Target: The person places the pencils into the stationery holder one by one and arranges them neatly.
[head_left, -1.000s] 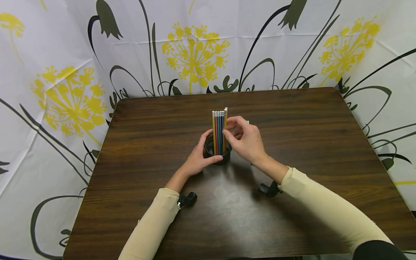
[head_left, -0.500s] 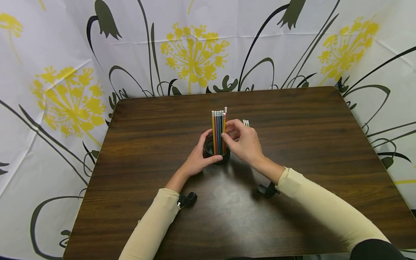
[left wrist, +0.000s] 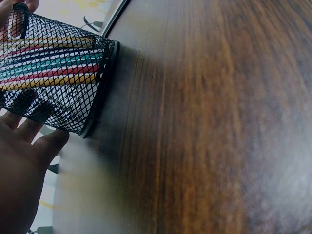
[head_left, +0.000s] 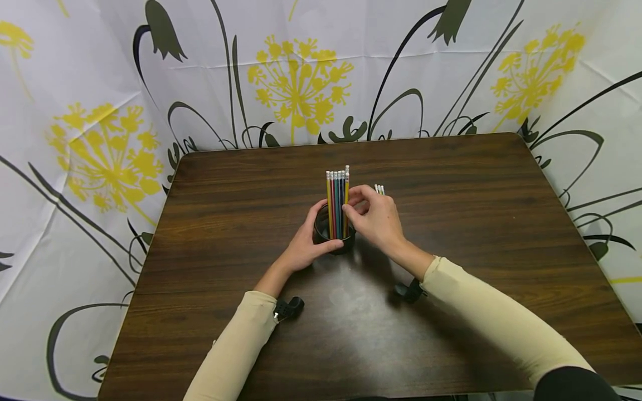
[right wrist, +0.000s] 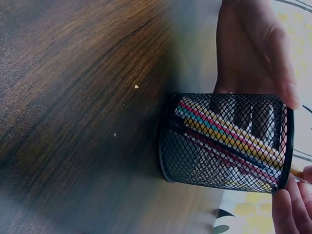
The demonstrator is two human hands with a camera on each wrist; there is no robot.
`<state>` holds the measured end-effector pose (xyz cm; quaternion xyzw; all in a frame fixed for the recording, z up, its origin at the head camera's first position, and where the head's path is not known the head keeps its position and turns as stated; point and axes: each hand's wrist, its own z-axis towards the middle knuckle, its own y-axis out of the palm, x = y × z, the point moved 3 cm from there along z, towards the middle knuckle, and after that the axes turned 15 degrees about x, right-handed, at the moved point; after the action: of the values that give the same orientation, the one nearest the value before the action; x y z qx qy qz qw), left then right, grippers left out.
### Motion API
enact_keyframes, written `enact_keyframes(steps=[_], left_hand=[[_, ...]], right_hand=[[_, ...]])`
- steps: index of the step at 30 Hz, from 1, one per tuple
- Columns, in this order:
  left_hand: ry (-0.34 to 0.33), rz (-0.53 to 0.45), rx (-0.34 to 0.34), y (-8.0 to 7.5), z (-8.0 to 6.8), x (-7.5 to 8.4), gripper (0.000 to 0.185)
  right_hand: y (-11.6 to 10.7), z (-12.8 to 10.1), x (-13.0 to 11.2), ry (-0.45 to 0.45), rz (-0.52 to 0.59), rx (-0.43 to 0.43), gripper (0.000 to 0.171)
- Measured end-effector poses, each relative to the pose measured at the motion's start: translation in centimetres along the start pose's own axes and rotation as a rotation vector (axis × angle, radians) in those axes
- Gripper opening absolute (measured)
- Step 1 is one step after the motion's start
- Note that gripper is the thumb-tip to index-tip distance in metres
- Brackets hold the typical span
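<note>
In the head view, my left hand (head_left: 300,245) holds a black mesh pencil cup (head_left: 346,246) from its left side, thumb along the near rim. The left wrist view shows its fingers under the cup's mesh wall (left wrist: 73,105). Several pencils (head_left: 336,206) in yellow, red, teal and dark blue stand in the cup, white erasers up. My right hand (head_left: 379,221) pinches a yellow pencil (head_left: 347,192) at the right side of the group. In the right wrist view, the right fingers (right wrist: 282,209) are right at the rim, and the pencils (right wrist: 229,131) lean inside the cup.
Several white-ended pencils (head_left: 379,190) show behind my right hand, their lower parts hidden by it. A dark wood-grain table (head_left: 241,189) lies under everything. Behind it hangs a white cloth (head_left: 391,33) with yellow and grey plants. Small pale specks (right wrist: 136,87) dot the tabletop.
My right hand has shifted slightly left and down, uncovering more of the pencil ends behind it. The pencils at its fingertips have changed height slightly. The left hand keeps its hold on the cup.
</note>
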<state>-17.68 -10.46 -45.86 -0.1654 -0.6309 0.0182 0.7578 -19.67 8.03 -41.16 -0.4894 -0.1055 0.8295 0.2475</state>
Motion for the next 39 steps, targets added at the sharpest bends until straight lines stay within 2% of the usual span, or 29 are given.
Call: enact_keyframes(steps=[4,5,8,15,24,29,33,35,39], left_hand=[[0.000,0.004,0.019,0.2,0.4,-2.3,0.087],[-0.006,0.005,0.019,0.2,0.4,-2.2,0.088],[-0.026,0.005,0.013,0.3,0.3,-1.8,0.089],[-0.052,0.019,-0.008,-0.1,-0.2,1.3,0.086],[-0.040,0.014,-0.008,-0.2,-0.3,1.6,0.086],[-0.031,0.011,-0.004,-0.2,-0.3,1.6,0.087],[-0.029,0.018,0.001,-0.2,-0.3,1.8,0.087],[-0.031,0.023,0.001,-0.2,-0.3,1.8,0.088],[-0.032,0.033,0.000,-0.2,-0.3,1.7,0.088]], right_hand=[[0.1,0.2,0.2,0.021,-0.004,0.023,0.022],[0.1,0.3,0.2,0.030,-0.004,0.027,0.022],[0.2,0.4,0.3,0.058,-0.005,0.031,0.022],[0.4,0.6,0.3,0.099,-0.029,0.027,0.024],[0.3,0.8,0.2,0.122,-0.029,0.005,0.025],[-0.6,1.2,0.5,0.139,0.004,0.023,0.022],[-1.8,2.2,2.3,0.193,-0.015,0.051,0.021],[-2.3,2.6,3.8,0.232,-0.060,0.055,0.021],[-3.1,2.7,7.5,0.328,-0.178,-0.026,0.023]])
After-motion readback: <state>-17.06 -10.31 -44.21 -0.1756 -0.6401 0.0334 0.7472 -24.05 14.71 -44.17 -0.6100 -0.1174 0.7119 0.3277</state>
